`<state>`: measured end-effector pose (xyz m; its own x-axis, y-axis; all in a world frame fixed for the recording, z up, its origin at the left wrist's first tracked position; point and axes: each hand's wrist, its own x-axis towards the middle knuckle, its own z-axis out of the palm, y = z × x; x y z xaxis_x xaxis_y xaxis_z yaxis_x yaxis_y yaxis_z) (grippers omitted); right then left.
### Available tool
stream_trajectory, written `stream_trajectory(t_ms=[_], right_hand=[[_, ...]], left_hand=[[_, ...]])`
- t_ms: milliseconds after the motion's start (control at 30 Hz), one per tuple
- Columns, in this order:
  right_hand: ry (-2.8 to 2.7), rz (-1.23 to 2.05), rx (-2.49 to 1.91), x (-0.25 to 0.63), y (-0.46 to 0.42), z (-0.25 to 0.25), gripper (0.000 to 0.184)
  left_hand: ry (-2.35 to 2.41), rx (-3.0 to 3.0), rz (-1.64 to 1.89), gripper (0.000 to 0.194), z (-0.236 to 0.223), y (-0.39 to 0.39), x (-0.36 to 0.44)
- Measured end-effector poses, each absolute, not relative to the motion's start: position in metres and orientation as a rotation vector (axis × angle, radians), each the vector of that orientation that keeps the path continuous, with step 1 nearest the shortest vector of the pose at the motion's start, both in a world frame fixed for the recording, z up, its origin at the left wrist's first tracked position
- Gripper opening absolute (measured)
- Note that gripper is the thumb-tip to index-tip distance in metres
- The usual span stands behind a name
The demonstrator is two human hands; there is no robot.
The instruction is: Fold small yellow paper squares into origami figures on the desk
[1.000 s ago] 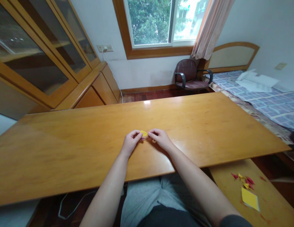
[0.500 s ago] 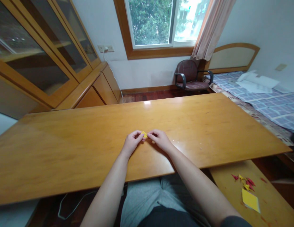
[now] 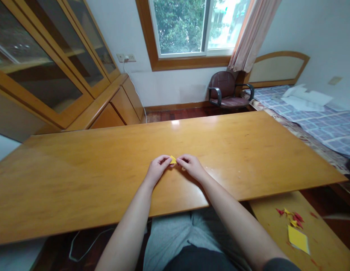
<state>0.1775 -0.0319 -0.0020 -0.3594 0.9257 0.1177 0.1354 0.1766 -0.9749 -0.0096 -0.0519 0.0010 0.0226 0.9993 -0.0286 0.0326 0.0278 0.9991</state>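
A small folded piece of yellow paper (image 3: 173, 160) is held just above the wooden table (image 3: 107, 162), near its middle. My left hand (image 3: 158, 166) pinches its left side between thumb and fingers. On the other side, my right hand (image 3: 190, 164) is closed, with thumb and fingertips pinching the paper's right corner. The fingers cover part of the paper, so its full shape is hidden.
A lower surface (image 3: 272, 218) at the right holds several red and yellow folded paper pieces (image 3: 296, 218) and a stack of yellow paper squares (image 3: 298, 239). Tiny white scraps (image 3: 239, 177) lie on the table. A chair (image 3: 227, 90) stands beyond it.
The yellow paper now shows a more pointed, triangular outline between my fingers. Both hands have shifted only very slightly.
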Motion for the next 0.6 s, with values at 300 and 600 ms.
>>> stream_trajectory(t_ms=[300, 600], right_hand=[[-1.776, 1.144, -1.001, 0.1781, -0.0331, 0.0001, 0.022], [-1.784, 1.123, -1.008, 0.1767, -0.0333, 0.003, 0.019]], left_hand=[[1.274, 1.297, 1.151, 0.027, 0.0079, -0.0555, -0.0084], [1.252, 1.302, 1.109, 0.028, 0.001, -0.0549, -0.0086]])
